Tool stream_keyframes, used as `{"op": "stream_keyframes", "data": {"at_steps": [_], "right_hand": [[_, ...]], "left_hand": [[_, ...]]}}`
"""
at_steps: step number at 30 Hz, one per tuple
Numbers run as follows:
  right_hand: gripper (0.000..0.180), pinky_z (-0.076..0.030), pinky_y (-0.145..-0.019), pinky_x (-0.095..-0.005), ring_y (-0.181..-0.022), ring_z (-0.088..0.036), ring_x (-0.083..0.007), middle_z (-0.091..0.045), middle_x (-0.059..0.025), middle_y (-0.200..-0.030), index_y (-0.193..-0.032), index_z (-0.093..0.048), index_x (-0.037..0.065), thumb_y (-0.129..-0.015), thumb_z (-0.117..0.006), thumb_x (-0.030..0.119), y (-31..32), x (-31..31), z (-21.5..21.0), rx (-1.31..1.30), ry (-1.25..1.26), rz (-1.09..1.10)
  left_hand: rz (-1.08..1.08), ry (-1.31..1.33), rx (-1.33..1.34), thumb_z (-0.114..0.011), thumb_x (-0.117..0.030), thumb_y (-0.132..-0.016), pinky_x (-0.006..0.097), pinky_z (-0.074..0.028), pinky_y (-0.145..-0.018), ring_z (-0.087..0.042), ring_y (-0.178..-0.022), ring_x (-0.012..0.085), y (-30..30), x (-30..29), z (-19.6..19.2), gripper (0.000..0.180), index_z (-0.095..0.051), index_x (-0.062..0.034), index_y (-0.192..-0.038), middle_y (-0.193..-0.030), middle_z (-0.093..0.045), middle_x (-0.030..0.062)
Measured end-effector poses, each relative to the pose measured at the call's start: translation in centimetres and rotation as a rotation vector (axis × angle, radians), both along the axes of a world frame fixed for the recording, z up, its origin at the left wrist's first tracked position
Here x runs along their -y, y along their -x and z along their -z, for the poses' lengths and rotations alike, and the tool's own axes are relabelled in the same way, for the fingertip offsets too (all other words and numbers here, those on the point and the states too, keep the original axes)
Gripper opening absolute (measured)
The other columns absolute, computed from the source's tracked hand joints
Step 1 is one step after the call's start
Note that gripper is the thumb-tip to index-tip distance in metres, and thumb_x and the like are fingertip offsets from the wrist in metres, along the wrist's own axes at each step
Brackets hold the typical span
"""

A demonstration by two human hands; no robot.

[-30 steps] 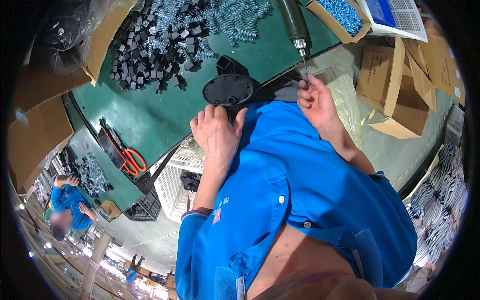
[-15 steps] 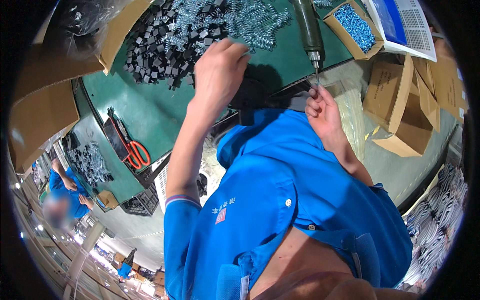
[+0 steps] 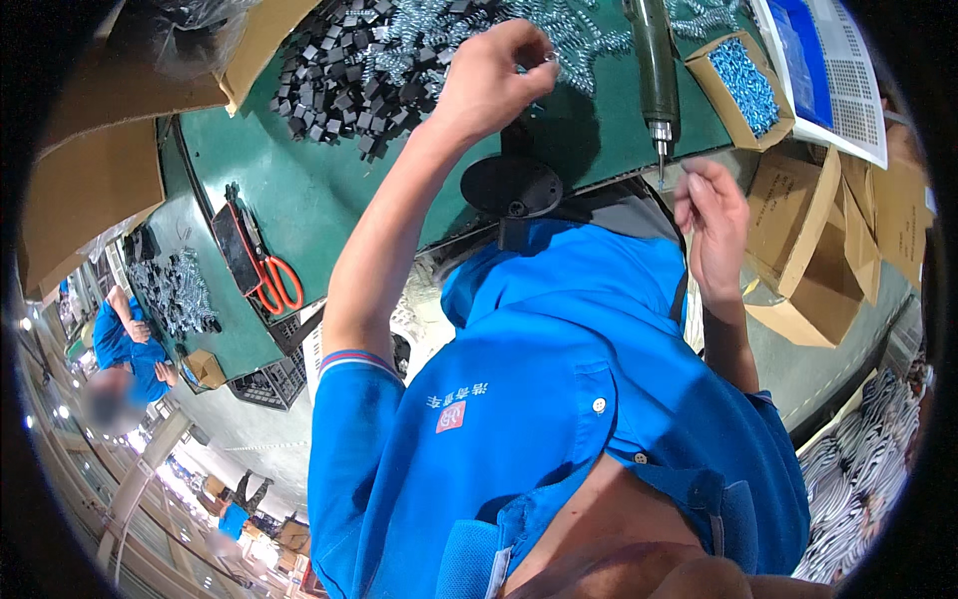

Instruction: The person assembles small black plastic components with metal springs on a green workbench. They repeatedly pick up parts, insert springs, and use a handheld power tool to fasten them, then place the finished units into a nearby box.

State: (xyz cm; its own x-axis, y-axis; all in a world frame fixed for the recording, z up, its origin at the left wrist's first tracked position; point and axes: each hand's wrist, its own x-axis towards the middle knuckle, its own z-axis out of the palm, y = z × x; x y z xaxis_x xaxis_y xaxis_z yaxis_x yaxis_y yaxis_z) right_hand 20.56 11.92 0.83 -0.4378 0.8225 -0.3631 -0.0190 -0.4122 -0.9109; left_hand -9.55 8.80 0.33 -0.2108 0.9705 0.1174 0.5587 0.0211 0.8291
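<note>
The left hand (image 3: 494, 85) pinched a small metal spring (image 3: 548, 60) above the spring pile (image 3: 579, 35), while the right hand (image 3: 711, 215) seemingly held a tiny part under the hanging screwdriver (image 3: 654, 75). This looked like the parts-picking step; next, the spring probably needed carrying to the black round base (image 3: 511, 186).

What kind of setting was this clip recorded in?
Most likely a factory assembly bench. The green worktable carries heaps of small black parts and metal springs, a hanging electric screwdriver sits above it, and another person in the same blue shirt works at a similar table.
</note>
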Motion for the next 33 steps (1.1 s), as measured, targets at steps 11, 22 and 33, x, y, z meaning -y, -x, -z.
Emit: {"op": "stream_keyframes", "data": {"at_steps": [11,22,33], "right_hand": [[0.015,-0.048,-0.05,-0.0192,-0.065,-0.063,-0.009,-0.069,-0.0067,-0.08,-0.102,-0.064,0.0,-0.093,-0.066,0.012,16.4,-2.6,1.1,-0.258,0.006,-0.388],[0.026,-0.057,-0.071,-0.0314,-0.079,-0.071,-0.0257,-0.071,-0.0149,-0.093,-0.097,-0.067,0.0,-0.075,-0.076,-0.01,18.4,-5.2,-2.0,-0.327,-1.406,-0.492],[0.029,-0.051,-0.072,-0.0473,-0.084,-0.062,-0.0374,-0.063,-0.0159,-0.092,-0.099,-0.067,0.01,-0.075,-0.073,0.023,26.2,-12.0,1.2,0.726,-1.537,-0.688]], "left_hand": [[-0.409,-0.096,0.805,-0.066,-0.003,-0.086,0.023,-0.05,-0.059,-0.06,-0.067,0.0074,-1.5,4.4,-0.2,0.009,-0.061,0.0014,-0.092,-0.078,-0.066,0.0031],[-0.322,0.241,1.836,-0.048,-0.032,-0.098,0.022,-0.028,-0.037,-0.041,-0.049,0.0095,-0.1,6.2,-0.7,0.032,-0.04,-0.0145,-0.072,-0.065,-0.04,-0.0025],[-0.436,0.041,0.134,-0.074,-0.011,-0.085,0.025,-0.047,-0.059,-0.06,-0.068,0.0097,-0.5,10.9,-1.4,0.016,-0.067,-0.0006,-0.094,-0.08,-0.064,0.0022]]}}
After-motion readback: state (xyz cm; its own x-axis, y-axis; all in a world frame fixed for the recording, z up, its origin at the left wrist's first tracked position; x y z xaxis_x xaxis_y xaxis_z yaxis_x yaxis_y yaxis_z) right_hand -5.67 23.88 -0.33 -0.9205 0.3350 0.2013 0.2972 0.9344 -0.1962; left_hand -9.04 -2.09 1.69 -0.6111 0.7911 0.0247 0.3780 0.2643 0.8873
